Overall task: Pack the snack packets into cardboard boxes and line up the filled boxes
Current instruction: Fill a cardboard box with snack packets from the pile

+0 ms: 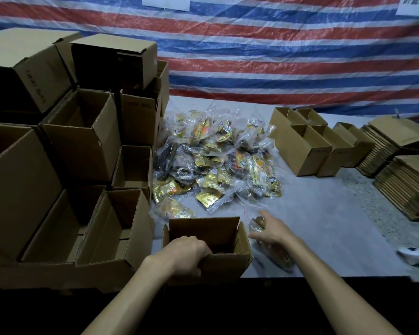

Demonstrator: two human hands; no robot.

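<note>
Now, the left hand (189,252) clamps the near wall of the open brown cardboard box (203,228), pinning it at the grey table's (324,226) front edge. The right hand (273,232), fingers spread, lies on a clear-wrapped gold snack packet (255,226) just beside the box, probably to load it.

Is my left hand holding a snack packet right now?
No, the left hand grips the near wall of the open cardboard box.

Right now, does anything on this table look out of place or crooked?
The open boxes stacked at the left tilt at different angles, a jumble rather than a neat stack. The snack packets lie in a loose heap.
</note>
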